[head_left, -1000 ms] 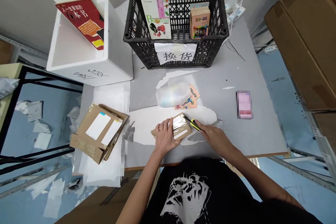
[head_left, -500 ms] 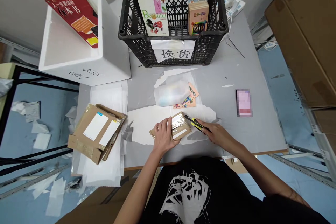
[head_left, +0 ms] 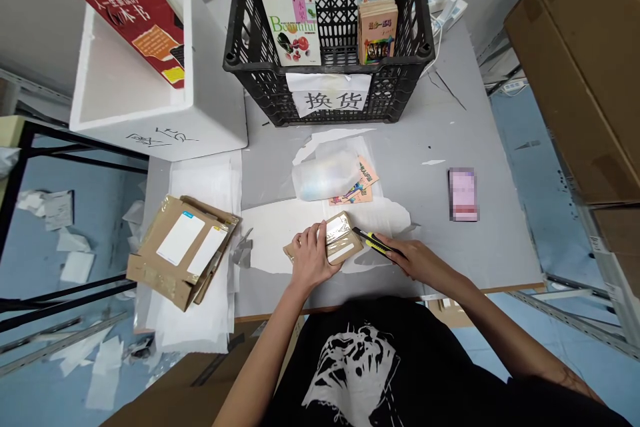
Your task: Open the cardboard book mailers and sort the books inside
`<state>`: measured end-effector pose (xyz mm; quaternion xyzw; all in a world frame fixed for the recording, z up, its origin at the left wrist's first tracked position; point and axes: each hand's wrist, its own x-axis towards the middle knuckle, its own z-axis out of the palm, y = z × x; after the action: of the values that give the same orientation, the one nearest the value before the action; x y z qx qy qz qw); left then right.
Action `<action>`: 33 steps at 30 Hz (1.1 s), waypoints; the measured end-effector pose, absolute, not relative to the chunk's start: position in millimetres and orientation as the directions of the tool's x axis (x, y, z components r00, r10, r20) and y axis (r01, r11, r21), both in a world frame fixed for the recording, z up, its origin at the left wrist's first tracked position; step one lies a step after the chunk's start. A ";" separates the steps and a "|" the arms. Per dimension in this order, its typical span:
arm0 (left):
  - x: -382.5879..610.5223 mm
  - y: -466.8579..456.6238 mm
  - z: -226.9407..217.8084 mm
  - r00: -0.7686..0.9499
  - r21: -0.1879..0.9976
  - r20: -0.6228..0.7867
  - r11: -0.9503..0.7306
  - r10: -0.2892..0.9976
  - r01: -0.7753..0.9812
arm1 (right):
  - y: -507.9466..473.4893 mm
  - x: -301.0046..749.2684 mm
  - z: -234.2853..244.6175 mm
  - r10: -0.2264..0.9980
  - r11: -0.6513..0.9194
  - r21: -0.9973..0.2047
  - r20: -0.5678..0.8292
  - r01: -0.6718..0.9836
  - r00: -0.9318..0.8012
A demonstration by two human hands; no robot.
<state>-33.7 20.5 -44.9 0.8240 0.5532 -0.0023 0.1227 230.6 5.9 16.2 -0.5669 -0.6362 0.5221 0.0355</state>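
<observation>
A small brown cardboard package (head_left: pixel 346 247) with clear tape and white labels lies near the table's front edge. My left hand (head_left: pixel 312 257) presses over its left part, fingers curled on top and thumb along the near side. In my right hand (head_left: pixel 413 257) is a black and yellow utility knife (head_left: pixel 377 243), its tip at the package's right edge; whether the blade touches is too small to tell. Just beyond the package are a translucent plastic sleeve (head_left: pixel 323 177) and orange illustrated booklets (head_left: pixel 363 188), partly under the sleeve. White paper (head_left: pixel 267 233) spreads beneath the package.
Flattened cardboard mailers (head_left: pixel 173 273) rest on white sheets (head_left: pixel 200 173) at the left. Behind stand a white foam box (head_left: pixel 220 80) with a red book (head_left: pixel 145 33) and a black plastic crate (head_left: pixel 265 97) of books. A phone (head_left: pixel 463 195) lies right; large cartons (head_left: pixel 580 67) rise beyond.
The utility knife has shifted slightly down along the package's right edge, with my right hand. My left hand keeps its place on the package. The whole view has shifted a little.
</observation>
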 end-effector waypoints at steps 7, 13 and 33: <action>-33.8 20.1 -45.0 0.388 0.209 -0.132 -0.357 0.912 0.911 | 7.7 235.8 20.2 0.760 -0.123 -0.701 -0.522 0.703 -0.387; -33.4 20.5 -44.6 0.389 0.203 -0.132 -0.360 0.912 0.911 | 1.8 240.0 20.9 0.757 -0.069 -0.676 -0.514 0.733 -0.403; -32.5 19.8 -44.7 0.379 0.187 -0.167 -0.348 0.910 0.919 | -24.8 238.0 18.6 0.788 -0.066 -0.706 -0.470 0.705 -0.397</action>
<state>-32.5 19.8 -44.7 0.8207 0.5572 -0.0168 0.1254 238.0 -24.8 18.6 -0.5472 -0.6821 0.4832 0.0432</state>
